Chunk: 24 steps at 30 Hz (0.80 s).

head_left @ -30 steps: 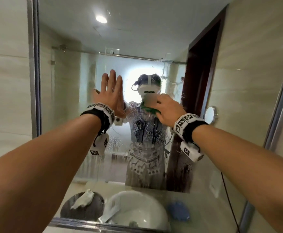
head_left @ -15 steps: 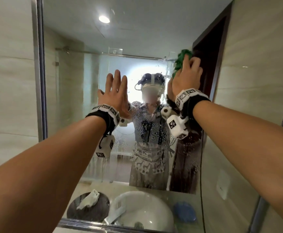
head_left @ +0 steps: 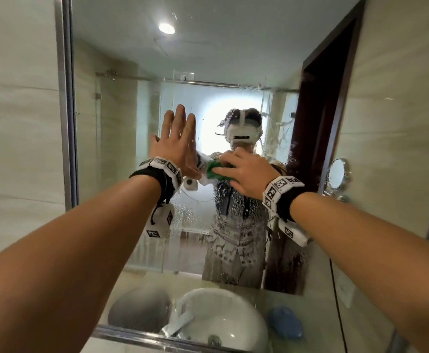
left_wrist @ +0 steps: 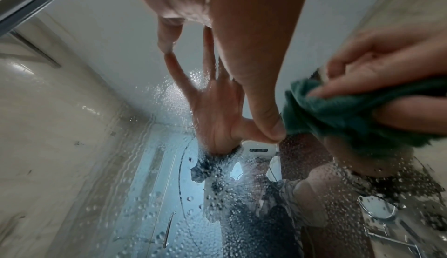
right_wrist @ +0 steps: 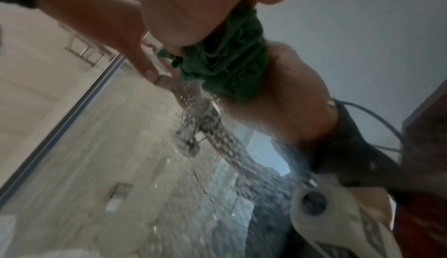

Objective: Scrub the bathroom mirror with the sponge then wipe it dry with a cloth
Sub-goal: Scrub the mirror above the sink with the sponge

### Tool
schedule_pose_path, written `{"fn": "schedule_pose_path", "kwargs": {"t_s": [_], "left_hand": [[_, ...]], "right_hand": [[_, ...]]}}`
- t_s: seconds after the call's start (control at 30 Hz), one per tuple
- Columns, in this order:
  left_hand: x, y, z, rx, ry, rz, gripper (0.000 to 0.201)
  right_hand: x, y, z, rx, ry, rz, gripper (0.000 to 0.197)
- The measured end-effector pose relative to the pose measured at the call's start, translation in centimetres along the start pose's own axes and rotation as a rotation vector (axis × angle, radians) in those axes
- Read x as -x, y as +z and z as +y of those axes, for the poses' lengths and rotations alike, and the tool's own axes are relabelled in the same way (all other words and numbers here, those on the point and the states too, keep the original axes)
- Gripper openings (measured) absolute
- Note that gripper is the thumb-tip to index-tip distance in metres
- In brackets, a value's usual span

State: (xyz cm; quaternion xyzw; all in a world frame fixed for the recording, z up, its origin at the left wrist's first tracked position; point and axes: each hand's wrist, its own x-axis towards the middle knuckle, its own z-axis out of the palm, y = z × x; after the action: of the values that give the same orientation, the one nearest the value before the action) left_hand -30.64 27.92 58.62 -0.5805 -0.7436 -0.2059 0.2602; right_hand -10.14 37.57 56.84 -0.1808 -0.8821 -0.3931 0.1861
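Note:
The bathroom mirror (head_left: pixel 121 128) fills the wall ahead, its lower half beaded with water drops (left_wrist: pixel 217 195). My left hand (head_left: pixel 176 141) lies flat on the glass with straight fingers, left of centre. My right hand (head_left: pixel 244 171) grips a bunched green cloth (head_left: pixel 214 171) and presses it on the glass beside the left thumb. The green cloth (left_wrist: pixel 338 113) shows at the right of the left wrist view, and the cloth (right_wrist: pixel 227 61) sits under my palm in the right wrist view. No sponge is in view.
The mirror's metal frame (head_left: pixel 66 123) runs down the left, by the tiled wall. In the reflection below: a white basin (head_left: pixel 223 319), a blue object (head_left: pixel 285 324) to its right, and a round dark grey thing (head_left: pixel 139 309) to its left. A small round shaving mirror (head_left: pixel 338 174) is reflected at right.
My right hand with the green cloth was high at the upper right half a second ago and has swept down and left to the mirror's middle. The left hand stays flat on the glass.

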Motion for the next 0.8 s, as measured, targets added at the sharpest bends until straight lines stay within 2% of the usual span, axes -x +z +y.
{"fn": "schedule_pose_path", "kwargs": {"t_s": [0.07,0.13,0.3,0.37,0.4,0.47,0.57,0.67,0.8], "left_hand": [[-0.1,0.1,0.0,-0.003,-0.003,-0.002,0.155],[-0.1,0.1,-0.1,-0.014,0.005,-0.002,0.154],[-0.2,-0.5,-2.0,-0.073,0.102,0.052,0.139],[-0.2,-1.1,-3.9,-0.089,0.122,0.093,0.132],[-0.1,-1.4,-5.1,-0.086,0.108,0.114,0.13],[0.2,-1.4,-7.7,-0.085,0.056,0.132,0.133],[0.4,-1.1,-11.0,-0.105,0.001,0.061,0.143],[0.0,-0.7,-13.0,-0.099,0.008,-0.035,0.149],[0.0,-0.1,-13.5,-0.109,0.03,-0.035,0.151]], "right_hand": [[0.2,-0.3,0.0,0.015,-0.007,0.009,0.05],[-0.2,-0.8,0.4,-0.044,0.101,0.094,0.054],[-3.4,-4.6,1.8,-0.294,0.677,0.393,0.056],[-5.0,-5.9,2.1,-0.238,0.83,0.408,0.061],[-5.7,-6.1,1.9,-0.202,0.853,0.39,0.06],[-6.8,-6.1,0.7,-0.175,0.801,0.347,0.055],[-7.8,-5.0,-2.8,-0.187,0.58,0.241,0.048],[-7.9,-2.9,-6.5,-0.124,0.328,0.129,0.046],[-7.7,-1.6,-7.5,-0.109,0.183,0.093,0.041]]}}
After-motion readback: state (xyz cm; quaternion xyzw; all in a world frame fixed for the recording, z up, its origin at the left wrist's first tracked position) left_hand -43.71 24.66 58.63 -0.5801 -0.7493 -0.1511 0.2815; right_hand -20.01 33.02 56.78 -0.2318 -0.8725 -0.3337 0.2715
